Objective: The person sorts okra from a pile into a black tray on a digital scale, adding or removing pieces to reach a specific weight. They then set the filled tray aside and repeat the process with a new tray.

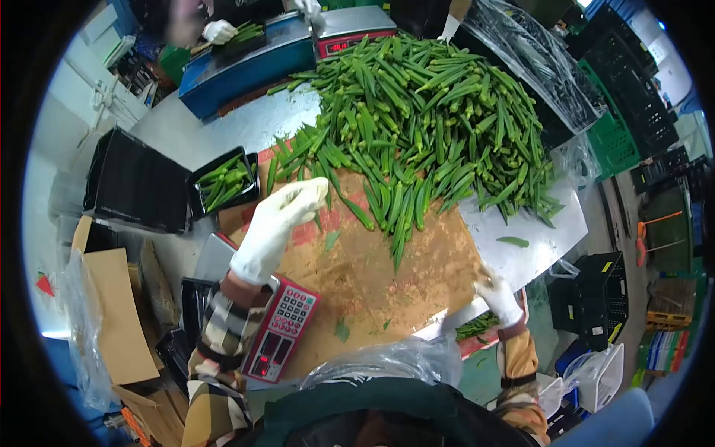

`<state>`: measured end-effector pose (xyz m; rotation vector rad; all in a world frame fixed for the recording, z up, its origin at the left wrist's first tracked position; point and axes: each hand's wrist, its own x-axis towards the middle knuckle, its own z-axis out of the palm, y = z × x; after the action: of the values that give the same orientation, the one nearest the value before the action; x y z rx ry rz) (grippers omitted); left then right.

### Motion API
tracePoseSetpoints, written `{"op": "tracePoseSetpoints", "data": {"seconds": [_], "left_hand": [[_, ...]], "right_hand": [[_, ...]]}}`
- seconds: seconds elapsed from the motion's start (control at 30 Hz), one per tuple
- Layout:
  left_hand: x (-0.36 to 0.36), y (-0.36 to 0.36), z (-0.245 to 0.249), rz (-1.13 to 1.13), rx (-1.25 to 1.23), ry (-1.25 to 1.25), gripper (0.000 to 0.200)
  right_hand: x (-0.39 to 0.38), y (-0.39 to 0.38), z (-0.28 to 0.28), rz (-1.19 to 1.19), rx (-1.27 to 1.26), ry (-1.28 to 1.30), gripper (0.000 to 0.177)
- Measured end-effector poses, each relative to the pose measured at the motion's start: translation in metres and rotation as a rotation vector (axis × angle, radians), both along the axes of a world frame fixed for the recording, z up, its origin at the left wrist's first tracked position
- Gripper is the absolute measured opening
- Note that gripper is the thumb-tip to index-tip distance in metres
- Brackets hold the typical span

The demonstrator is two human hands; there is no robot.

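Observation:
My left hand (283, 223), in a white glove, is raised over the left side of the cardboard sheet (402, 298), beside the okra pile (432, 112). Its fingers are drawn together in a pinch; what they hold, if anything, I cannot make out. At the sheet's right edge is my gloved right hand (500, 299), slightly blurred, with fingertips apart and nothing visible in them. Left of my left hand stands a black tray (252, 192) with okra (223, 182) in it. Under my left wrist lies a red scale (287, 316) with a keypad and lit display.
Across the table, a co-worker's gloved hand (220, 31) is at okra by a blue bin (253, 63) and another scale (354, 33). A black box (134, 186) stands left. Clear plastic (387, 363) lies at the front edge. Black crates (592, 298) stand right.

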<state>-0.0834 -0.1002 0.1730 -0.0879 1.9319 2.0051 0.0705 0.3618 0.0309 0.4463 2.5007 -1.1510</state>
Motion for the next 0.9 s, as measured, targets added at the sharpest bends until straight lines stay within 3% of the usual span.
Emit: {"op": "tracePoseSetpoints", "data": {"seconds": [0.03, 0.1, 0.2, 0.27, 0.3, 0.33, 0.4, 0.43, 0.47, 0.53, 0.6, 0.73, 0.77, 0.9], "left_hand": [[-0.022, 0.003, -0.014, 0.021, 0.055, -0.009, 0.046], [-0.068, 0.010, -0.050, 0.089, 0.028, -0.008, 0.053], [-0.141, 0.014, -0.103, 0.158, -0.243, 0.078, 0.077], [-0.186, 0.007, -0.141, 0.114, -0.496, 0.209, 0.082], [-0.208, 0.002, -0.165, 0.078, -0.435, 0.273, 0.083], [-0.213, 0.013, -0.158, 0.055, -0.494, 0.274, 0.085], [-0.208, 0.034, -0.155, 0.009, -0.616, 0.253, 0.088], [-0.214, 0.037, -0.169, -0.115, -0.944, 0.400, 0.097], [-0.197, 0.056, -0.171, -0.057, -1.176, 0.391, 0.104], [-0.175, 0.079, -0.172, 0.024, -1.139, 0.407, 0.109], [-0.153, 0.100, -0.166, -0.048, -1.180, 0.319, 0.114], [-0.093, 0.150, -0.167, -0.138, -1.139, 0.345, 0.123], [-0.080, 0.153, -0.169, -0.151, -1.082, 0.361, 0.123], [-0.012, 0.131, -0.165, -0.317, -1.165, 0.501, 0.109]], "right_hand": [[-0.029, -0.010, 0.002, -0.006, -0.062, 0.101, 0.072], [-0.081, -0.001, -0.060, -0.108, -0.227, 0.367, 0.078], [-0.170, -0.012, -0.050, -0.084, 0.080, 0.559, 0.081], [-0.222, -0.010, -0.054, -0.019, 0.159, 0.725, 0.083], [-0.237, -0.016, -0.046, -0.054, 0.254, 0.589, 0.085], [-0.255, -0.016, -0.048, -0.036, 0.248, 0.508, 0.091], [-0.273, -0.034, -0.050, -0.019, 0.528, 0.295, 0.098], [-0.275, -0.048, -0.049, -0.043, 0.567, 0.273, 0.098], [-0.275, -0.061, -0.047, -0.062, 0.604, 0.247, 0.099], [-0.268, -0.077, -0.058, -0.077, 0.579, 0.343, 0.089], [-0.260, -0.089, -0.045, -0.017, 0.585, 0.262, 0.089], [-0.219, -0.122, -0.041, 0.140, 0.532, 0.352, 0.080], [-0.209, -0.127, -0.075, 0.146, 0.437, 0.436, 0.075], [-0.133, -0.140, -0.057, 0.283, 0.233, 0.390, 0.072]]}}
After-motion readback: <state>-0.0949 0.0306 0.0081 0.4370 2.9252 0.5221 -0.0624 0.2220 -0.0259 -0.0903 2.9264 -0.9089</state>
